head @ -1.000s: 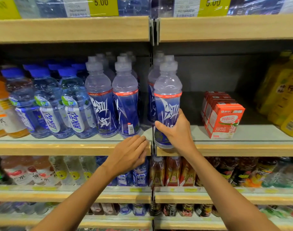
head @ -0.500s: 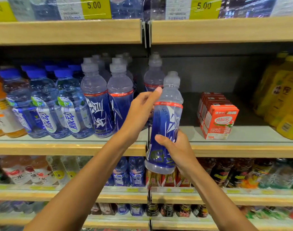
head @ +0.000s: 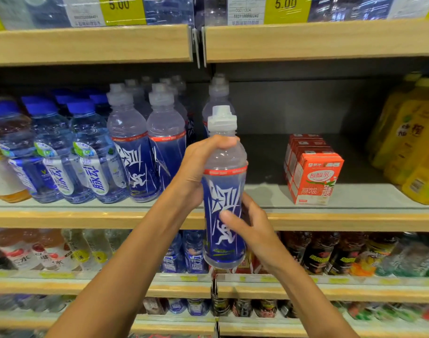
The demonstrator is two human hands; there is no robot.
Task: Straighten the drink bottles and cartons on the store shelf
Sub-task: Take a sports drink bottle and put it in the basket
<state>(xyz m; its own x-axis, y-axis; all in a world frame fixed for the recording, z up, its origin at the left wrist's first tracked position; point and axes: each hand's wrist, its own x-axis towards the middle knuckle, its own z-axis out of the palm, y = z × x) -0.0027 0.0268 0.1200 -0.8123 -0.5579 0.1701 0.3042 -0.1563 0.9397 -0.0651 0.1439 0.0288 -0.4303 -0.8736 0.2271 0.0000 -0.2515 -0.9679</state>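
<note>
The left grip (head: 196, 167) is curled round the clear shoulder of the blue sports bottle (head: 224, 184), just under its white cap, and the right grip (head: 253, 230) clasps the lower label: its thumb lies across the front, and its fingers are hidden behind the bottle. The bottle hangs roughly upright in the centre of the frame, in the air in front of the middle shelf (head: 86, 218), with its base lower than the shelf's wooden edge. Behind it, one matching bottle (head: 218, 93) shows only its cap and shoulder. Left of centre stand the other matching bottles (head: 135, 154), the back ones dim and blurred. Further left are blue-capped water bottles (head: 55, 152), and an orange drink is cut off by the left edge. Right of centre, red cartons (head: 315, 176) stand in a file on the same shelf, well apart from the yellow bottles (head: 413, 142), which are cut off at the right edge. Yellow price tags (head: 122, 6) at the top read 5.00; their small print is illegible. The lower shelves' drinks (head: 330, 254) are smeared and partly hidden by both forearms.
</note>
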